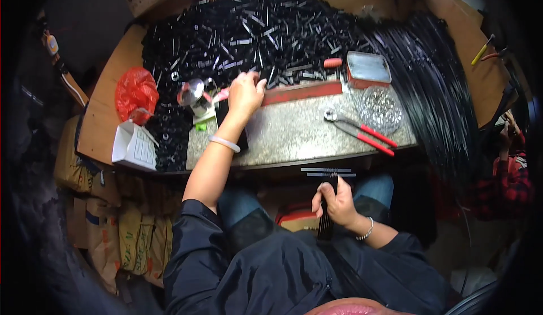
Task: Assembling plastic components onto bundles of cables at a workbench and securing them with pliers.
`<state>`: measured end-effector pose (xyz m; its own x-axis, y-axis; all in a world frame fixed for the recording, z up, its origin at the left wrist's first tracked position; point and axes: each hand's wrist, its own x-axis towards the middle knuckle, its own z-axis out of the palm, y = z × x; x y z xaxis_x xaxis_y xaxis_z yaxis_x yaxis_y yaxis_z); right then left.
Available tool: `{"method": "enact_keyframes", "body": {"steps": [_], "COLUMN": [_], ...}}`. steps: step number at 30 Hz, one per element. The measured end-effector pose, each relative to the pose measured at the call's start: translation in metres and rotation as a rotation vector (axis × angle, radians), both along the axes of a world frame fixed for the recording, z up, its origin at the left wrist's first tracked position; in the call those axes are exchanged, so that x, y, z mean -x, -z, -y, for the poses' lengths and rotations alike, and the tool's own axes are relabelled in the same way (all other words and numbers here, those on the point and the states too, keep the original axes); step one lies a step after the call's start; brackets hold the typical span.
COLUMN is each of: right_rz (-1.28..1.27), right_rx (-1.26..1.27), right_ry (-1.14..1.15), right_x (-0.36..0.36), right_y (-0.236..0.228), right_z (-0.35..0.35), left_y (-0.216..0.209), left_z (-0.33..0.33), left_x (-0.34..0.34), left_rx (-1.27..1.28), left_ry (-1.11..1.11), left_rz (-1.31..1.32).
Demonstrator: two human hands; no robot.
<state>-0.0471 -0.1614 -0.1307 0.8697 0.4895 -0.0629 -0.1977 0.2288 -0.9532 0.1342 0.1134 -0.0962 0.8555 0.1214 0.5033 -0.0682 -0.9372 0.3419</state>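
At a cluttered bench [99, 131], a person's left hand [245, 93], its grip unclear, hovers by a heap of black pieces [271, 32]; the right hand [337, 203] pinches dark strips [324, 228] short of the bench. A loosened grip could scatter them; a knock could dislodge the edge-side pliers [378, 135].

Slim black strips [325, 226] — bundled lengthwise.

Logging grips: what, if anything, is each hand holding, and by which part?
The right hand holds thin dark strips near their upper end; left hand: cannot be told.
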Motion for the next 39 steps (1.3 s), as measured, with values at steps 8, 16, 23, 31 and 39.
{"method": "enact_keyframes", "body": {"steps": [8, 16, 23, 31, 39], "right_rz": [-0.034, -0.024, -0.026, -0.1, -0.114], "right_rx": [0.015, -0.04, -0.061, -0.051, -0.15], "right_ry": [0.054, 0.058, 0.042, 0.104, 0.01], "right_x": [-0.001, -0.007, -0.006, -0.002, 0.001], "right_y": [0.004, 0.002, 0.005, 0.003, 0.004], "right_z": [0.005, 0.005, 0.005, 0.011, 0.008], "left_y": [0.008, 0.002, -0.02, -0.006, 0.002], "left_z": [0.004, -0.002, -0.022, 0.031, 0.018], "left_x": [-0.048, -0.059, -0.059, -0.066, -0.054], "left_rx": [-0.114, -0.064, 0.687, -0.2, -0.287], "left_ry": [-0.18, -0.138, 0.067, 0.179, -0.035], "left_rz": [-0.171, 0.007, 0.025, -0.216, -0.407]}}
